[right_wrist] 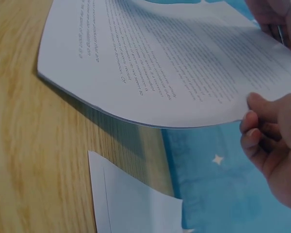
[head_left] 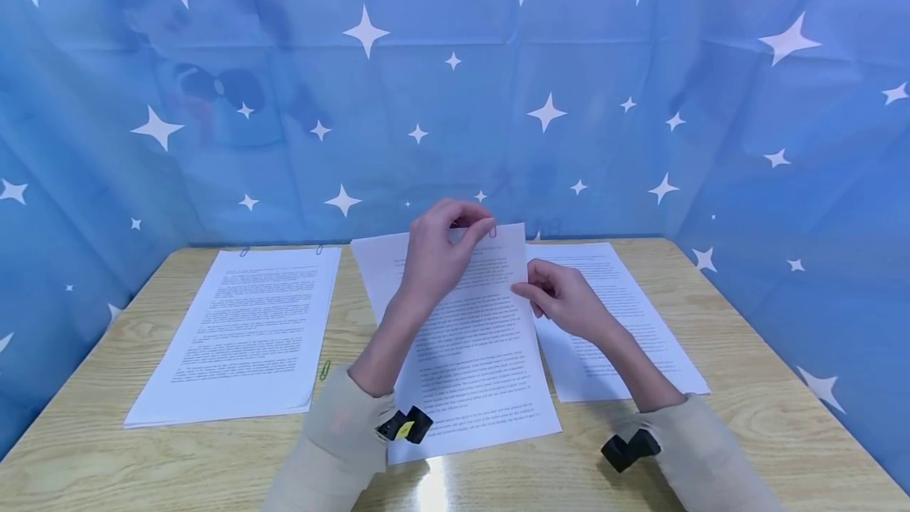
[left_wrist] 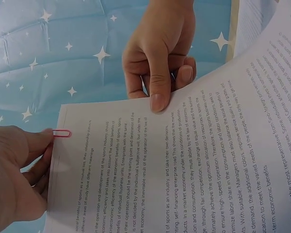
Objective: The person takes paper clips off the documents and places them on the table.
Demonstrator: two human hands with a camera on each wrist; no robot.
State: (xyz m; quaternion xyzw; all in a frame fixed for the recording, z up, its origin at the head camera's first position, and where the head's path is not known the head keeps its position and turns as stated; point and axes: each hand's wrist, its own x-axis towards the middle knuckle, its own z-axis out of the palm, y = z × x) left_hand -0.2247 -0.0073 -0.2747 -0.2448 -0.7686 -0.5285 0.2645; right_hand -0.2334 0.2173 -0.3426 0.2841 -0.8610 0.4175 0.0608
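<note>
A thin stack of printed sheets point(head_left: 476, 354) is raised at its top edge above the table, tilted toward me. At its top right, my left hand point(head_left: 435, 255) pinches a pink paper clip point(left_wrist: 63, 133) between thumb and finger; the clip's loop lies over the corner of the page. My right hand point(head_left: 569, 303) pinches the stack's right edge, thumb on the printed face point(left_wrist: 157, 103) and the other fingers curled behind. In the right wrist view the sheets point(right_wrist: 136, 104) bow along that edge, several layers together.
On the left lies another printed stack point(head_left: 242, 330) with two paper clips point(head_left: 319, 250) on its top edge. A green paper clip point(head_left: 325, 370) rests on the wooden table point(head_left: 235, 464) beside it. More printed paper point(head_left: 618, 322) lies at the right. A starry blue curtain point(head_left: 455, 141) hangs behind.
</note>
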